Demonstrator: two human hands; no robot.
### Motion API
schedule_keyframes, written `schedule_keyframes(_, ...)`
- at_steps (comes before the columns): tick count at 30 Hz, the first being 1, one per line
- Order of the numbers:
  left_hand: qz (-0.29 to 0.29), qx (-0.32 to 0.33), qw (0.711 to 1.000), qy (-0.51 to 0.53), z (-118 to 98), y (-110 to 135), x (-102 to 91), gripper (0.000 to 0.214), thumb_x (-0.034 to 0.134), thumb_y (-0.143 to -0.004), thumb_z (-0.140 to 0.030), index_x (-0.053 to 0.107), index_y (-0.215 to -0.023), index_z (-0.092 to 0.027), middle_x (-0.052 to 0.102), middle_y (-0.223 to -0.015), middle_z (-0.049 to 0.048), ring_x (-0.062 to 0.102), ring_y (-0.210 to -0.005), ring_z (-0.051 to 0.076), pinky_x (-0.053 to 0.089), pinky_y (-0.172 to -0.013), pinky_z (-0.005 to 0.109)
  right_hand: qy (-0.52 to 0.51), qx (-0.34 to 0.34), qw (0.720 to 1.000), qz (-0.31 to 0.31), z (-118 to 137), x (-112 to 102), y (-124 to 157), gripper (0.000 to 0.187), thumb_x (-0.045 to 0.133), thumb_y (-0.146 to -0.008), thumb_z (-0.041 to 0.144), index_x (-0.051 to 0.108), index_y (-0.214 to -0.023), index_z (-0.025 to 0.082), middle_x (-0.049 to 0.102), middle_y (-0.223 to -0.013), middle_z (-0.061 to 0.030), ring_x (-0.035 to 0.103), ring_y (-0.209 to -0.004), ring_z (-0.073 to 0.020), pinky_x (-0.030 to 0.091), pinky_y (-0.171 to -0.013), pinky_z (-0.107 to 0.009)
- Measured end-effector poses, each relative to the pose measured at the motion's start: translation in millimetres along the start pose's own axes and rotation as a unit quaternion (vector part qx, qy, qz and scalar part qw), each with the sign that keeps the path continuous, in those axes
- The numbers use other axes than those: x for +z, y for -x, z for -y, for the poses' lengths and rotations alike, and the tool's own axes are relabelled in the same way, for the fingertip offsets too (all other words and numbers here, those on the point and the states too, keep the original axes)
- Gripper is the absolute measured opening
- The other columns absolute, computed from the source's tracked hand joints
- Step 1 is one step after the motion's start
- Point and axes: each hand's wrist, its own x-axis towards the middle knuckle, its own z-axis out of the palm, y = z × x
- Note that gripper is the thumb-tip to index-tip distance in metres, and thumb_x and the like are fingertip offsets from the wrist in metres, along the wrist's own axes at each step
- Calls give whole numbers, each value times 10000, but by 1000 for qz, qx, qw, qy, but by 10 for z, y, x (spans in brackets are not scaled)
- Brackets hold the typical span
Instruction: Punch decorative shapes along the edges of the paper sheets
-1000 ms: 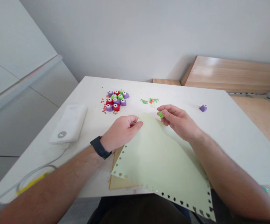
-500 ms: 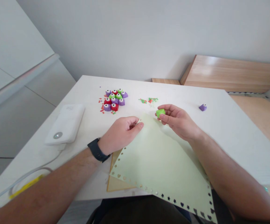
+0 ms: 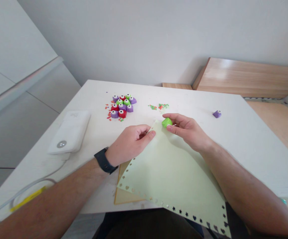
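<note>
A pale green sheet of paper (image 3: 166,172) lies tilted across the table's front, its lower edges punched with stars and hearts. My left hand (image 3: 131,142), with a dark watch band on the wrist, pinches the sheet near its far corner. Between the fingers of my right hand (image 3: 188,129) is a small green craft punch (image 3: 167,122), right by that corner. Whether the paper's edge sits inside the punch, I cannot tell. Under the sheet, part of a yellowish board (image 3: 127,196) shows.
Several purple, red and green craft punches (image 3: 121,107) are grouped at the back left, with coloured paper bits around them. More paper bits (image 3: 163,106) lie at the back middle. One purple punch (image 3: 217,114) stands at the right. A white power bank (image 3: 70,131) with a cable lies left.
My right hand has shifted left with the green craft punch, which is now turned and closer to the paper's corner. My left hand and the corner have moved slightly right.
</note>
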Motion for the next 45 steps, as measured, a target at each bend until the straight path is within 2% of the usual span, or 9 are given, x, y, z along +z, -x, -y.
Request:
schedule_keyframes(5, -2, 0, 1000, 7, 2, -6, 14, 408, 526, -1035, -480, 519, -746, -191, 418, -621, -62, 387, -561, 88, 268, -534, 262, 30, 8, 1000, -1, -22, -9, 9, 508, 830, -875, 374, 685, -1351, 271, 713, -1114, -37, 601, -854, -161, 476, -811, -354)
schedule_keyframes(11, -12, 1, 1000, 2, 18, 2, 22, 420, 526, -1033, -485, 495, -733, -193, 388, -608, -66, 362, -552, 88, 253, -528, 271, 84, 9, 996, 4, -9, -18, 12, 473, 825, -870, 424, 717, -1298, 254, 672, -1013, -28, 522, -783, -156, 423, -739, -340)
schedule_keyframes(16, -15, 5, 1000, -2, 20, -4, 29, 413, 521, -1036, -489, 519, -751, -191, 396, -615, -66, 373, -558, 89, 259, -537, 273, 113, 0, 994, 7, 8, -11, 7, 458, 822, -871, 424, 719, -1284, 254, 668, -1018, -23, 474, -757, -148, 399, -726, -331)
schedule_keyframes(32, -16, 15, 1000, -10, 0, 7, 19, 399, 530, -1035, -464, 515, -742, -193, 391, -613, -65, 369, -550, 95, 266, -541, 275, 165, -35, 986, 1, 20, 11, -8, 355, 803, -879, 384, 725, -1197, 246, 687, -1029, -33, 553, -870, -188, 442, -853, -372)
schedule_keyframes(45, -20, 12, 1000, -15, -2, 1, 21, 397, 530, -1033, -472, 515, -748, -196, 403, -618, -64, 387, -555, 99, 272, -547, 276, 145, -26, 989, 5, 40, 31, -2, 354, 797, -873, 358, 719, -1195, 230, 684, -997, -31, 544, -840, -177, 433, -811, -356)
